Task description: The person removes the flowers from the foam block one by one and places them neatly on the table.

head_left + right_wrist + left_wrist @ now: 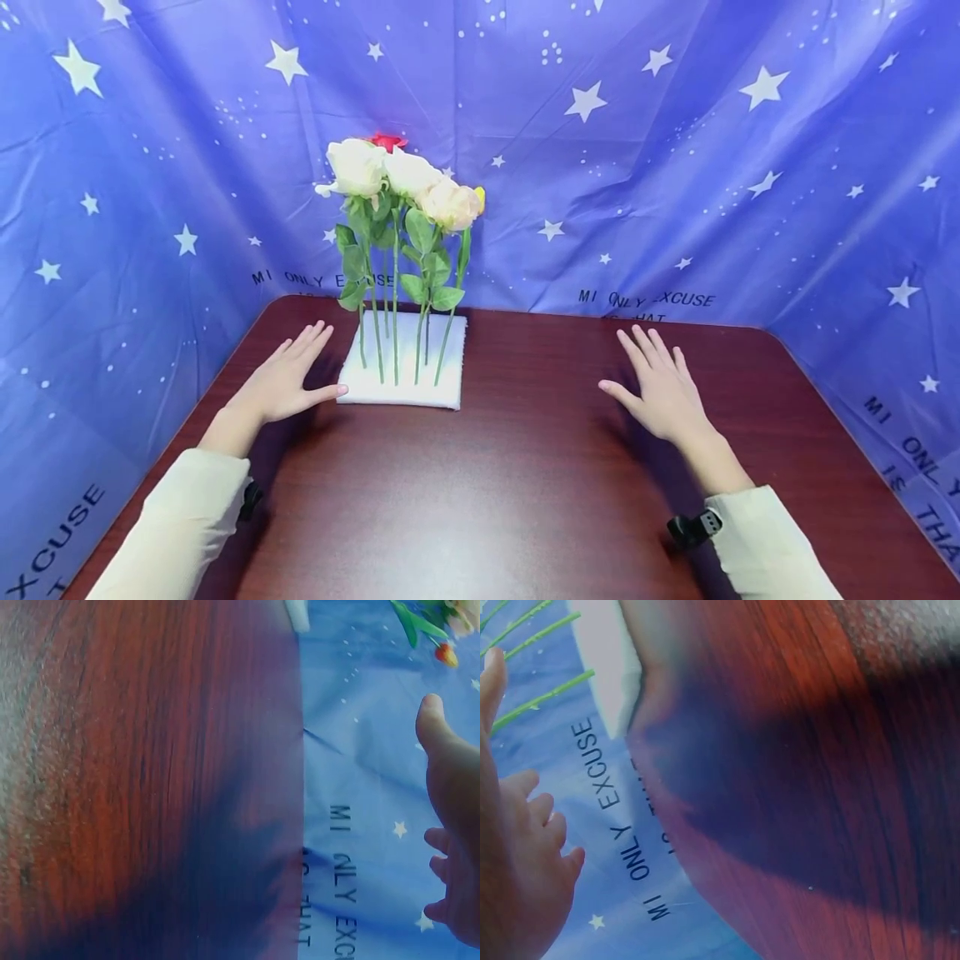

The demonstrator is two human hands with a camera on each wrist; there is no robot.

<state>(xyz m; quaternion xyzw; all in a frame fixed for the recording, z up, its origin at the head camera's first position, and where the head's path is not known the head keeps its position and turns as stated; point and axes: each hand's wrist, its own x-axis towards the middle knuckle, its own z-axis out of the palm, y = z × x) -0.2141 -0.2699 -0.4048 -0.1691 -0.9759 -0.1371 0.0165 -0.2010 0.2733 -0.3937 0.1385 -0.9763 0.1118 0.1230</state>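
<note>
Ruffled-petal flowers (411, 173) upright in squarish slab (401, 397)

Flowers (422, 233) in slab (397, 396) (one bloom (387, 142) seemingly rearmost) | on table (540, 467), left-rear | curtain (525, 150) behind

"MI ONLY EXCUSE", "IS THAT", on blue curtain (517, 92)
</note>
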